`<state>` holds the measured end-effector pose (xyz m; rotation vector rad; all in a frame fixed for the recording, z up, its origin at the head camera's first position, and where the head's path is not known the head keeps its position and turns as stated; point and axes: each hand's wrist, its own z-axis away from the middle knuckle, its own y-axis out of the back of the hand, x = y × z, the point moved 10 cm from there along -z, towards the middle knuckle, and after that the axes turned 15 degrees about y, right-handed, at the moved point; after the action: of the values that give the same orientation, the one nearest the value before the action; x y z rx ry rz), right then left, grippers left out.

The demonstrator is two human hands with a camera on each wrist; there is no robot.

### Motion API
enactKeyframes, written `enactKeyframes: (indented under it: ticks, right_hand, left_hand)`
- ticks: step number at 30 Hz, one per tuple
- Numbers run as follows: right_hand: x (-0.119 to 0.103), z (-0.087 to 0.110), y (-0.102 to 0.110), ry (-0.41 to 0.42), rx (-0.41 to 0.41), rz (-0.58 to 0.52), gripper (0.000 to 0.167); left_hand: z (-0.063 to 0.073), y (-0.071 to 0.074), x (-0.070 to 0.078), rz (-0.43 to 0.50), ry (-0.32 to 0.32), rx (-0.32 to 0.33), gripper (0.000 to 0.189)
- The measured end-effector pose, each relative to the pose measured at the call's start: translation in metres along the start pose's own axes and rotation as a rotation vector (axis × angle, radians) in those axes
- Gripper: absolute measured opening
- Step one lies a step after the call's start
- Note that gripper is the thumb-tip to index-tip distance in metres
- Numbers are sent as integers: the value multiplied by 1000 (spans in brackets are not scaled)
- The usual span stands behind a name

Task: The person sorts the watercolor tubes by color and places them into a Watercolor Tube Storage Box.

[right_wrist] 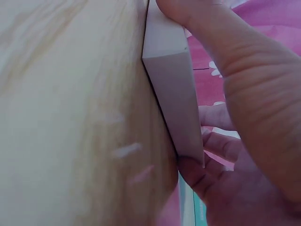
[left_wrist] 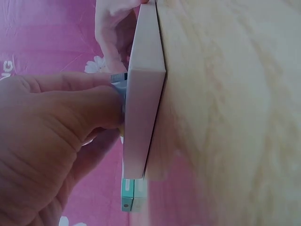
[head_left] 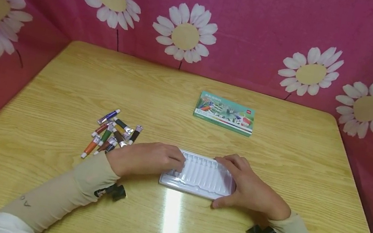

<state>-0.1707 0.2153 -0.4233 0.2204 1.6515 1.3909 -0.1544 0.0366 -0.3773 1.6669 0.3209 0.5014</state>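
A white plastic tray with a row of narrow slots lies flat on the table in the head view. My left hand is over its left end. In the left wrist view its thumb and fingers pinch a small paint tube, whose crimped end shows at the tray's edge; most of the tube is hidden. With thumb in front and fingers behind, my right hand grips the tray's right end. Several paint tubes in mixed colours lie in a loose pile left of the tray, beyond my left wrist.
A green printed paint box lies behind the tray on the wooden table. A pink curtain with white daisies hangs along the table's far edge and left side.
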Motion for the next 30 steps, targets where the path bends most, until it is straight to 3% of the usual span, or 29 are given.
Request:
enactKeyframes:
  ticks: [11,18,26,30]
  right_hand:
    - [0,-4,4,14,25,16,118]
    - [1,-4,4,13,21,21,120]
    - [0,-5,6,14,32,14,119]
    - [0,-5,6,18,32,18,120]
  left_hand:
    - [2,-1,-5,48,8,-39,25]
    - [2,-1,-10,102,57,-91,29]
    - [0,-3,-11,101,70,-98,30]
    - [2,-1,-8,49,45,-72,31]
